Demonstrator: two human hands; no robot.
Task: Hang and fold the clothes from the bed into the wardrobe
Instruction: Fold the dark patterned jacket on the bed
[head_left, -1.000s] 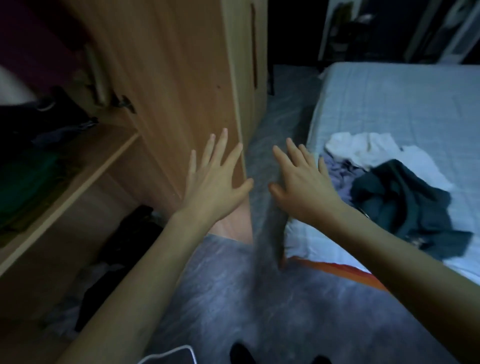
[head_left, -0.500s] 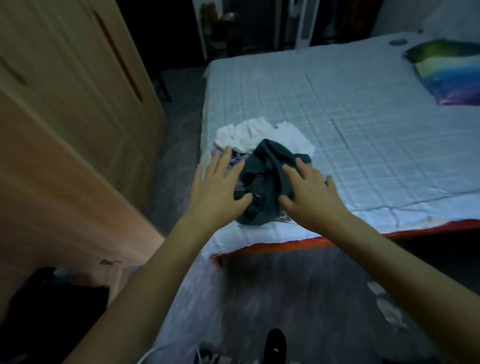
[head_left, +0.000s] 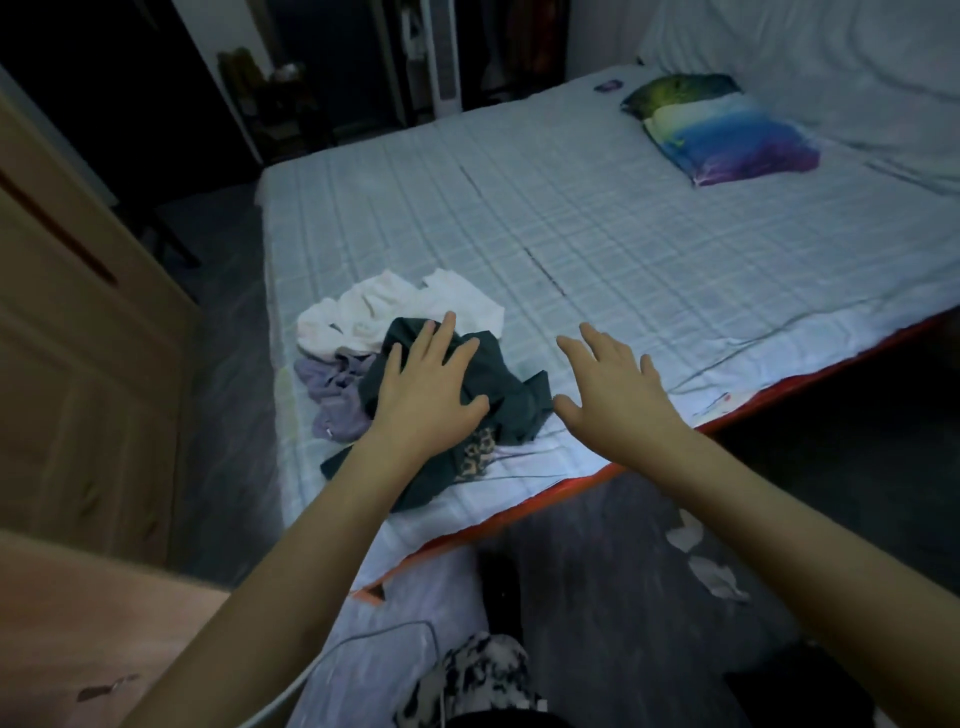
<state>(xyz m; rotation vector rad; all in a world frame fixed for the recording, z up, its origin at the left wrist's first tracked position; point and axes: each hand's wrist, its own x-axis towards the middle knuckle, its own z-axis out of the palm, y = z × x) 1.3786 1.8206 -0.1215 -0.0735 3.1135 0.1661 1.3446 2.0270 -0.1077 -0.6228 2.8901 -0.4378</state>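
A small heap of clothes lies near the bed's (head_left: 597, 249) front left corner. A dark green garment (head_left: 511, 400) lies on top, with a white garment (head_left: 374, 312) behind it and a lilac one (head_left: 332, 389) to its left. A leopard-print piece (head_left: 475, 454) peeks out under the green one. My left hand (head_left: 426, 389) is spread flat over the green garment, fingers straight. My right hand (head_left: 613, 389) hovers open over the bare checked sheet just right of the heap, holding nothing.
The wooden wardrobe (head_left: 78, 364) and its door stand at the left, across a narrow strip of grey floor. A colourful pillow (head_left: 727, 130) lies at the bed's far right. Paper scraps (head_left: 711, 571) litter the floor, and a white cable (head_left: 374, 644) runs near my legs.
My view has turned from the wardrobe to the bed. Both hands have travelled right and forward; my left hand now lies over the green garment and my right hand has passed to its right.
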